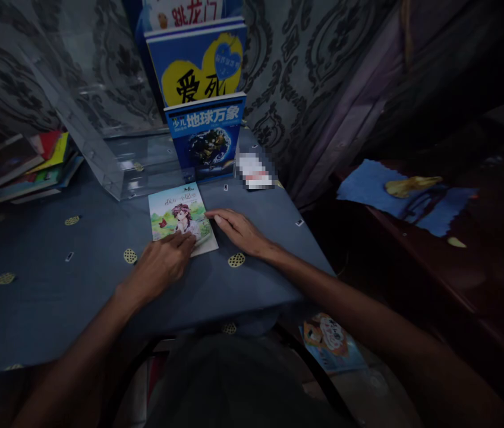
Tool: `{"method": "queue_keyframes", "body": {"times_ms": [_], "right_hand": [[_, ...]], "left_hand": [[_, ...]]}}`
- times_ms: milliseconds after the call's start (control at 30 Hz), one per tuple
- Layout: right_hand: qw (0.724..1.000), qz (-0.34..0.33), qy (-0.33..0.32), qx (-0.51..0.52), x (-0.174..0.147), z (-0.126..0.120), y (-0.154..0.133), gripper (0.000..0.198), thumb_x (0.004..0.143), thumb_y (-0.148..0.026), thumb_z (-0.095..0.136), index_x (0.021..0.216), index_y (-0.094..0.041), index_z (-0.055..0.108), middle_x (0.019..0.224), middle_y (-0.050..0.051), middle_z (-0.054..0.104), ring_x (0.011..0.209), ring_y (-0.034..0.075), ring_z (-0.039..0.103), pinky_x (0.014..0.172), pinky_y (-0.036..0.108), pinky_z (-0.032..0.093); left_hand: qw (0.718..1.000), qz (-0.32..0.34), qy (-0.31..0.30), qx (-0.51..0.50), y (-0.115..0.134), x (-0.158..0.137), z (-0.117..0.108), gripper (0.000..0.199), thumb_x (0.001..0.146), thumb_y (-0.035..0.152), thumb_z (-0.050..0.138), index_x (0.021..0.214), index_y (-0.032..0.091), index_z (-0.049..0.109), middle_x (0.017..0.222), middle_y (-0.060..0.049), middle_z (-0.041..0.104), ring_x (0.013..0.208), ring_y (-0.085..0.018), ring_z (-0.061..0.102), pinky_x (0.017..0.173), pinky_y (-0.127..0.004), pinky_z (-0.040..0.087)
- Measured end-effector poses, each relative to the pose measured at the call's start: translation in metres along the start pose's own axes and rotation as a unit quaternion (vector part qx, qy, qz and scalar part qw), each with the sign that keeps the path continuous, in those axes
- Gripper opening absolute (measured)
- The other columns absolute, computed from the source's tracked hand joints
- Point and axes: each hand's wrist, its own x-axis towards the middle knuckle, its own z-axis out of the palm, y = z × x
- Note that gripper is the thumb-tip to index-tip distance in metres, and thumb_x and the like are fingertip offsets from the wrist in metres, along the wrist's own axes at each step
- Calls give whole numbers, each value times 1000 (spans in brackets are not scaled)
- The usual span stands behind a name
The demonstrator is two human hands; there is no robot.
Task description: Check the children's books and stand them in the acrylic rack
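A small book [174, 208] with a drawn child and a butterfly on its green and white cover lies on the blue-grey tablecloth [100, 273]. My left hand [167, 258] rests on the lower part of the cover, its fingers stretched out over it. At the book's right edge is my right hand [241, 229], with the index finger extended to the cover's side and the thumb close beside it. Below the cover's lower right corner, a white page [210, 244] shows. Nothing is visibly held in either hand.
Behind the book, a blue earth book [210, 139] and a blue-yellow book [196, 65] stand upright by a clear plastic stand [109, 172]. A book pile [24, 160] lies at left. A blurred white item [254, 169] sits near the table's right side. Another book [332, 342] lies below.
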Motion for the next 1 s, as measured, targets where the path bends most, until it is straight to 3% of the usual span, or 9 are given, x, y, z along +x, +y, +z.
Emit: {"method": "queue_keyframes", "body": {"times_ms": [133, 267, 500, 567, 733, 867, 1000], "right_hand": [[999, -26, 19, -23, -13, 1, -15, 38, 107, -31, 37, 131, -23, 66, 128, 9, 71, 122, 23, 64, 105, 44, 50], [987, -113, 10, -117, -32, 10, -29, 35, 107, -27, 39, 123, -16, 69, 119, 14, 75, 119, 26, 66, 104, 49, 50], [965, -152, 2, -212, -47, 20, -36, 28, 106, -24, 46, 116, -15, 70, 112, 13, 77, 116, 24, 70, 102, 43, 55], [961, -163, 14, -221, -46, 19, -36, 26, 105, -23, 48, 115, -15, 71, 112, 13, 78, 116, 24, 70, 101, 42, 55], [959, -167, 17, -228, -45, 20, -36, 21, 102, -23, 54, 113, -16, 70, 111, 13, 78, 116, 25, 70, 101, 43, 55], [960, -170, 15, -222, -46, 20, -35, 19, 101, -20, 55, 113, -15, 69, 109, 12, 78, 114, 25, 70, 100, 43, 55], [970, -143, 3, -199, -42, 18, -33, 17, 101, -20, 55, 109, -19, 70, 107, 9, 78, 110, 24, 71, 98, 41, 55]], "left_hand": [[999, 12, 31, -4, 1, -1, 4, 29, 102, 22, 45, 120, 20, 68, 126, -11, 72, 119, -26, 68, 95, -38, 58], [997, 29, 72, -21, 0, -4, 12, 27, 102, 25, 49, 118, 18, 70, 124, -12, 73, 117, -26, 68, 97, -40, 58], [989, 62, 133, -9, -9, -1, 20, 27, 103, 24, 45, 109, 18, 71, 114, -10, 76, 104, -25, 71, 85, -37, 60], [987, 73, 140, -27, -17, 10, 25, 29, 104, 26, 43, 113, 18, 70, 117, -11, 74, 105, -24, 70, 88, -38, 59], [989, 48, 135, -38, -47, 64, 40, 39, 102, 30, 45, 135, 15, 59, 141, -15, 63, 129, -28, 60, 109, -46, 47], [994, 21, 104, -38, -64, 104, 40, 42, 101, 29, 44, 137, 12, 58, 146, -17, 59, 134, -28, 56, 112, -45, 44], [993, 16, 112, -40, -66, 113, 40, 44, 101, 28, 41, 137, 8, 58, 145, -19, 59, 134, -30, 56, 112, -48, 43]]}}
